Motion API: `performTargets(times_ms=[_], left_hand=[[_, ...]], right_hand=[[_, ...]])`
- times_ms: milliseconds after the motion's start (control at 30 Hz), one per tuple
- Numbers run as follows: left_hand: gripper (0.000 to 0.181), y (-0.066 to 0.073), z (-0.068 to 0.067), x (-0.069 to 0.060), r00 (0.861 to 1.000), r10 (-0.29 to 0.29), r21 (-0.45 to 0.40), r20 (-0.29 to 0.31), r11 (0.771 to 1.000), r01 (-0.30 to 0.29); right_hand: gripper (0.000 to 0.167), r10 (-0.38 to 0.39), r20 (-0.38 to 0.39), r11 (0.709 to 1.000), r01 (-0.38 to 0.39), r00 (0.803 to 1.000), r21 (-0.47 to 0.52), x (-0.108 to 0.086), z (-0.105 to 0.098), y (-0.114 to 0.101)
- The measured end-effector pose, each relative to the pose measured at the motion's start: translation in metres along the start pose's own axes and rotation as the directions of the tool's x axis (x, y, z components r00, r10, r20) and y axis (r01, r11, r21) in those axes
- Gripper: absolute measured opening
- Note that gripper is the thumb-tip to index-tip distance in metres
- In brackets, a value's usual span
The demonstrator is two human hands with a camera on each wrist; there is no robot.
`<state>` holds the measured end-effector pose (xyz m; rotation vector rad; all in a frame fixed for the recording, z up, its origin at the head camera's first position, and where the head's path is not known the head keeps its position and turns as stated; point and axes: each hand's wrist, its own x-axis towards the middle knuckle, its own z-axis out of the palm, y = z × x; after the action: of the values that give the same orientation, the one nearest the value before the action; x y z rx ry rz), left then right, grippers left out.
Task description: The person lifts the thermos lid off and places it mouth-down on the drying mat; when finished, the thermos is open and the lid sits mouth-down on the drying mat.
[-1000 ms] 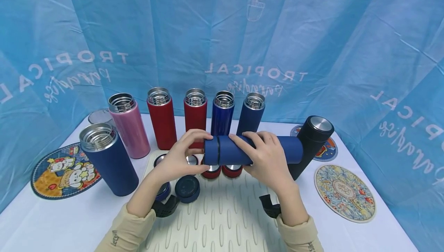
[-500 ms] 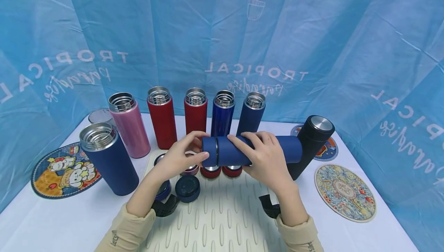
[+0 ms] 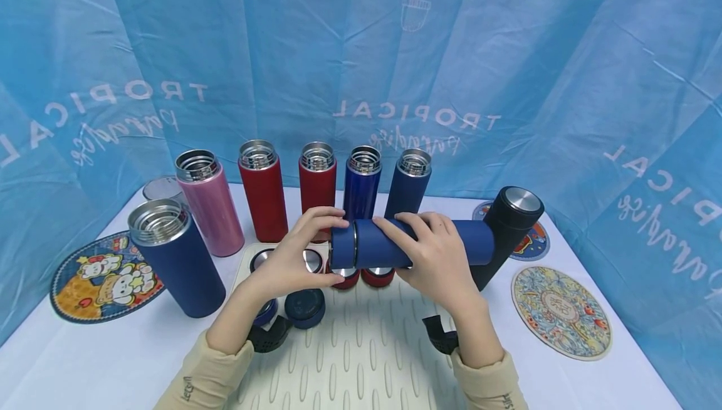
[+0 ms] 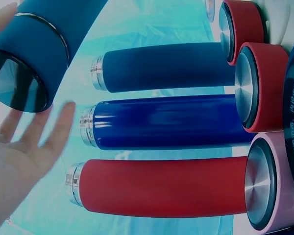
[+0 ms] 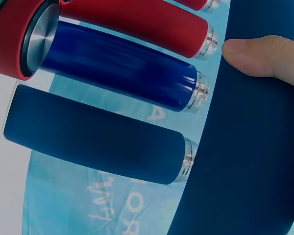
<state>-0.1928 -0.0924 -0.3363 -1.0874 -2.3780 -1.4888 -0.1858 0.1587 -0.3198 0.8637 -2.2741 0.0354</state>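
A matte blue thermos [image 3: 420, 241] lies level in the air, its lid [image 3: 341, 248] at the left end beside a thin metal ring. My right hand [image 3: 431, 259] grips the body from above, and its thumb [image 5: 255, 56] presses on the blue surface in the right wrist view. Around the lid curves my left hand [image 3: 293, 259], index finger over the top and thumb at the lower, near side. In the left wrist view the left hand [image 4: 19, 161] has its fingers spread behind the lid's end. Whether every finger touches it is hard to tell.
Behind stand lidless bottles: pink [image 3: 210, 203], red [image 3: 263, 200], shiny blue [image 3: 363, 187] and navy [image 3: 408, 187]. A wide navy one [image 3: 177, 259] is left, a lidded black thermos [image 3: 504, 228] right. Loose lids [image 3: 304, 306] lie on the ribbed tray [image 3: 361, 353]. Round mats [image 3: 561, 313] flank it.
My left thumb has shifted off the lid's front to its lower edge, and the fingers have moved further over the top. The right hand and thermos stay almost in place.
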Motion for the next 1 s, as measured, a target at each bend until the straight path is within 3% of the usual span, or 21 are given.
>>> performTargets(times_ms=[133, 200, 300, 500, 600, 700, 800, 867, 1000], left_hand=[[0.067, 0.0001, 0.0000, -0.0001, 0.999, 0.029, -0.035, -0.024, 0.999, -0.030], [0.065, 0.0000, 0.0000, 0.0002, 1.000, -0.008, -0.070, -0.025, 0.998, 0.006], [0.065, 0.0019, -0.0006, 0.0004, 0.994, -0.112, -0.106, -0.015, 0.988, 0.109], [0.064, 0.0057, -0.0022, 0.0010, 0.951, -0.309, -0.162, 0.033, 0.937, 0.310], [0.059, 0.0043, -0.0019, 0.0020, 0.933, -0.359, -0.173, 0.040, 0.917, 0.360], [0.055, 0.0023, -0.0015, 0.0027, 0.923, -0.383, -0.157, 0.027, 0.911, 0.383], [0.059, 0.0013, -0.0015, 0.0026, 0.928, -0.372, -0.153, 0.023, 0.916, 0.371], [0.068, 0.0012, -0.0016, 0.0023, 0.944, -0.330, -0.152, 0.022, 0.932, 0.329], [0.081, 0.0012, -0.0013, 0.0018, 0.984, -0.179, -0.132, 0.002, 0.975, 0.177]], right_hand=[[0.084, 0.000, 0.004, 1.000, 0.000, 1.000, -0.002, 0.0001, -0.0006, -0.0001], [0.084, 0.000, 0.008, 1.000, 0.000, 1.000, -0.002, 0.0002, -0.0007, -0.0001], [0.084, 0.001, 0.013, 1.000, -0.001, 1.000, 0.002, 0.0007, -0.0005, -0.0005], [0.083, -0.004, 0.010, 1.000, 0.004, 1.000, 0.007, 0.0015, -0.0003, -0.0016], [0.084, -0.005, 0.008, 1.000, 0.005, 1.000, 0.010, 0.0017, -0.0004, -0.0021], [0.084, -0.004, 0.011, 1.000, 0.003, 1.000, 0.014, 0.0014, 0.0002, -0.0022], [0.084, 0.000, 0.014, 1.000, 0.000, 1.000, 0.013, 0.0011, 0.0004, -0.0022], [0.084, 0.004, 0.016, 1.000, -0.004, 1.000, 0.010, 0.0006, 0.0007, -0.0020], [0.084, 0.006, 0.014, 1.000, -0.007, 1.000, 0.006, 0.0001, 0.0010, -0.0014]])
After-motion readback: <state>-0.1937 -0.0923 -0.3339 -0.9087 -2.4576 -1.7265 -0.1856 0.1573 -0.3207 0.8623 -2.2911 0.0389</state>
